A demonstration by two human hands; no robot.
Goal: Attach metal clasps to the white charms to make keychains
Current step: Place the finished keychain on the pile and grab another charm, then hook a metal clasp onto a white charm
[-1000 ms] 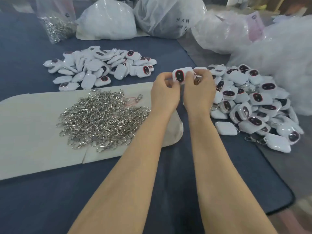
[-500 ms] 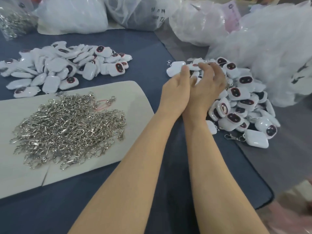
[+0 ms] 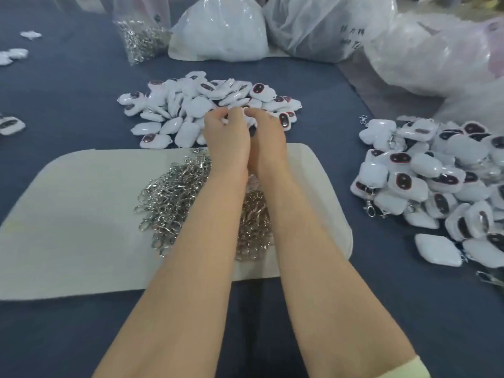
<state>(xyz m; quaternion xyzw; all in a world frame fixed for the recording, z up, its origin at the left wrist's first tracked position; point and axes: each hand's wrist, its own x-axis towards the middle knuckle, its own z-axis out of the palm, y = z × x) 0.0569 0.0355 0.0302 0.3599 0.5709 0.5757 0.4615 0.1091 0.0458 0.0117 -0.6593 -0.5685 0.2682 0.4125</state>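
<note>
Two hands meet at the near edge of the pile of white charms (image 3: pixel 201 105), which lies on the blue tablecloth (image 3: pixel 68 88) just beyond the pale mat (image 3: pixel 81 227). The left hand (image 3: pixel 226 135) and right hand (image 3: pixel 268 137) are side by side and touching, with their fingers curled down among the charms. The backs of the hands hide the fingertips, so I cannot tell whether either one grips a charm. Many charms show a dark oval face with a red rim; others lie blank side up.

Both forearms cross the heap of metal clasps (image 3: pixel 174 197), which lies on the mat. To the right, well apart, is a second pile of charms with clasps fitted (image 3: pixel 436 181). A few stray charms (image 3: pixel 11 124) lie at the left edge. At the back stand a clear bag of clasps (image 3: pixel 141 36) and several white plastic bags (image 3: pixel 221 34).
</note>
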